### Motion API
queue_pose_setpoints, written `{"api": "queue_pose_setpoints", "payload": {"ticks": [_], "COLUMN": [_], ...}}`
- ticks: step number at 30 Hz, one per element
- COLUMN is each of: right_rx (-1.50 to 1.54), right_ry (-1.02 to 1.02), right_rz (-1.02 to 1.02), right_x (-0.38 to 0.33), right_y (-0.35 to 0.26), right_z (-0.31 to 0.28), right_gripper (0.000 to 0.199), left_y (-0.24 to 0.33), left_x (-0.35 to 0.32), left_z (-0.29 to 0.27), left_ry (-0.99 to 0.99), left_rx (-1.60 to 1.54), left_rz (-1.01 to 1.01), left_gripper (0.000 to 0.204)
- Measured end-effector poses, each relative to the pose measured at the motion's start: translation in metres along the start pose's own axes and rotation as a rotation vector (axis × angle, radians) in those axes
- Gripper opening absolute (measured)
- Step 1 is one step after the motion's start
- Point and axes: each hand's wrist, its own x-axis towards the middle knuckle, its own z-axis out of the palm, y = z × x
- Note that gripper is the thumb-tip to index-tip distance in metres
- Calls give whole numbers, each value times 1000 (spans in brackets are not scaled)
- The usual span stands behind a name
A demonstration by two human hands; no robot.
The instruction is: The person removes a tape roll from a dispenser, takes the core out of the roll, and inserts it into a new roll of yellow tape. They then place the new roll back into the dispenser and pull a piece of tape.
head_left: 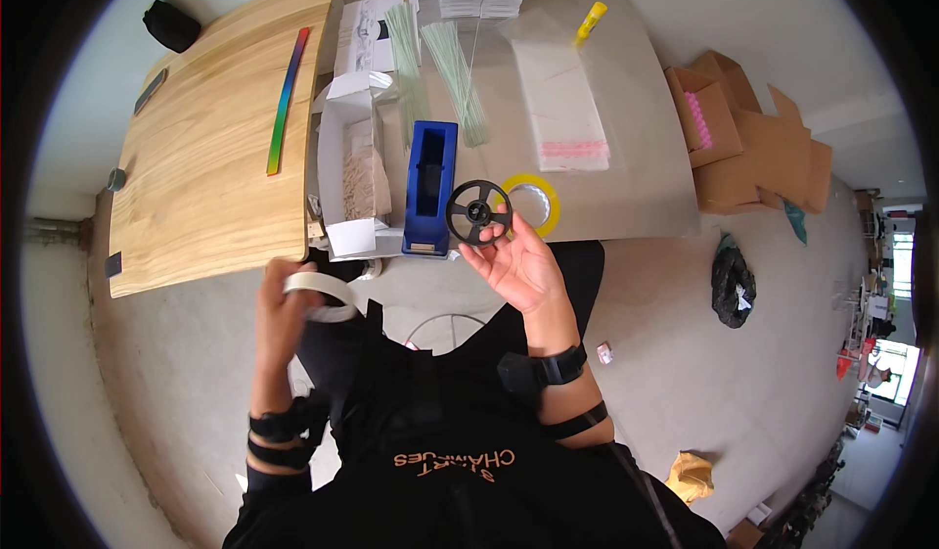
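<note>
My left hand [279, 312] grips a roll of white tape [335, 288] near the table's front edge. In my right hand [528, 270] is a black spoked wheel, like the hub of a tape dispenser [477, 213], held by its rim with the palm turned up. Just left of the wheel stands a blue tape dispenser [419, 187], its middle hollow with no roll in it. Behind my right fingers a roll of yellow tape [554, 211] lies flat on the grey table, partly hidden by the hand and the wheel.
Left of the dispenser sits an open white box [347, 158]. Bundles of thin pale green sticks [455, 84], clear plastic bags [562, 99] and a yellow glue stick [592, 22] lie farther back. A rainbow-coloured strip [288, 101] rests on the wooden board [210, 138]. Cardboard boxes [748, 158] stand at the right.
</note>
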Motion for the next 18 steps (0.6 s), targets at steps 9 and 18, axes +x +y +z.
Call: {"api": "queue_pose_setpoints", "payload": {"ticks": [9,18], "right_rx": [-34,-131], "right_ry": [65,223], "right_rz": [-37,-89], "right_x": [-3,-11], "right_y": [-2,0], "right_z": [-6,-15], "right_gripper": [21,20], "left_y": [-148,-284], "left_x": [-65,-92], "left_z": [-131,-132], "left_ry": [118,281], "left_rx": [-1239,-1179], "left_rz": [-226,-530], "left_gripper": [23,24]}}
